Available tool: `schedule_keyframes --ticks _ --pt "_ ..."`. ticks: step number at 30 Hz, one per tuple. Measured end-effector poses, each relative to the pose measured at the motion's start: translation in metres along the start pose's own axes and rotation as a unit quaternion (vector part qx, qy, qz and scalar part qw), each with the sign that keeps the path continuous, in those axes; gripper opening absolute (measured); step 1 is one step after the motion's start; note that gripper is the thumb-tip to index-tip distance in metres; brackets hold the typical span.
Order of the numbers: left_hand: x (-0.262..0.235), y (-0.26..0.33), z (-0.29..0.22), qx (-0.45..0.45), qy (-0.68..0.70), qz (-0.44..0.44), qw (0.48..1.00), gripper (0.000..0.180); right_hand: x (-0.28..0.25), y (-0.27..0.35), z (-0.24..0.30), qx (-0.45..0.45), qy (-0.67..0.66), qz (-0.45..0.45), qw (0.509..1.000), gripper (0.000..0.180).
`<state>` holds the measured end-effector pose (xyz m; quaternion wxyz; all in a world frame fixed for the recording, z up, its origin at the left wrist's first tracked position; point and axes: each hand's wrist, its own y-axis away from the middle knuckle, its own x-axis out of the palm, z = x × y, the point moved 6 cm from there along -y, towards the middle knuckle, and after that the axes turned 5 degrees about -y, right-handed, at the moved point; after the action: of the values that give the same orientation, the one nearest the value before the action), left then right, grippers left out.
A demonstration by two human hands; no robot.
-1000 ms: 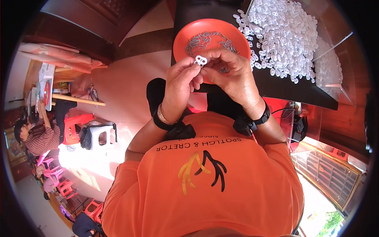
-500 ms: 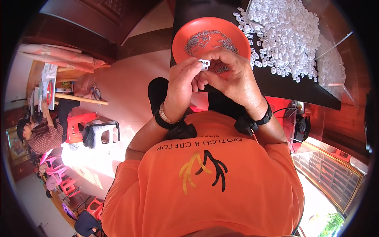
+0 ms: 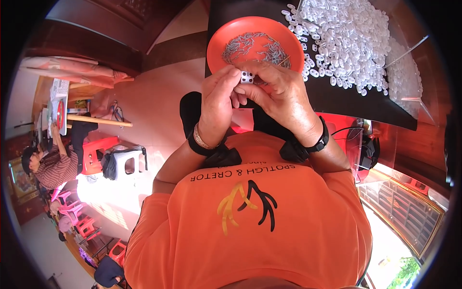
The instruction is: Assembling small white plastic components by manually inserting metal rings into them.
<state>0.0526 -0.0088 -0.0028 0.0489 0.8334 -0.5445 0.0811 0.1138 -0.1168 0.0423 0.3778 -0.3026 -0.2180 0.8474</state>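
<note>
Pinched between both hands is a small white plastic piece with several dark holes (image 3: 247, 77). My left hand (image 3: 219, 94) grips it from the left, its fingers closed. From the other side my right hand (image 3: 279, 89) holds it between thumb and forefinger. The two hands meet just over the near rim of a round orange-red dish (image 3: 219, 43). Small grey metal pins (image 3: 240, 45) lie scattered in that dish. Parts of the held piece are covered by my fingertips.
A large heap of white two-holed plastic pieces (image 3: 344, 43) spreads over the black table (image 3: 385, 108), right of the dish. A clear bag (image 3: 404, 79) lies beside it. At far left a person (image 3: 55, 164) sits at another table, near red stools (image 3: 94, 156).
The white piece has turned or shifted between my fingers and now shows more dark holes. My hands stay together in nearly the same place.
</note>
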Motion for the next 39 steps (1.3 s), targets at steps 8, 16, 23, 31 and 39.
schedule_keyframes --ticks 8,16,23,31,39 --pt "0.0 0.002 0.002 0.012 -0.012 -0.014 1.0 0.029 0.002 0.002 -0.002 0.02 -0.044 0.012 0.999 0.019" --pt "0.003 0.009 -0.002 0.034 -0.004 -0.038 0.999 0.026 0.001 0.005 0.003 0.005 -0.022 0.015 1.0 0.023" --pt "0.009 0.005 0.002 0.051 0.034 -0.029 0.998 0.026 -0.004 0.004 0.004 -0.034 0.05 0.006 0.998 0.02" --pt "0.008 0.005 0.0 -0.003 -0.004 -0.015 1.0 0.028 -0.008 0.007 0.001 0.068 -0.04 -0.026 0.997 0.022" --pt "0.008 0.002 -0.002 0.047 -0.055 0.006 0.997 0.029 -0.01 -0.003 0.007 -0.012 0.038 0.001 0.999 0.025"
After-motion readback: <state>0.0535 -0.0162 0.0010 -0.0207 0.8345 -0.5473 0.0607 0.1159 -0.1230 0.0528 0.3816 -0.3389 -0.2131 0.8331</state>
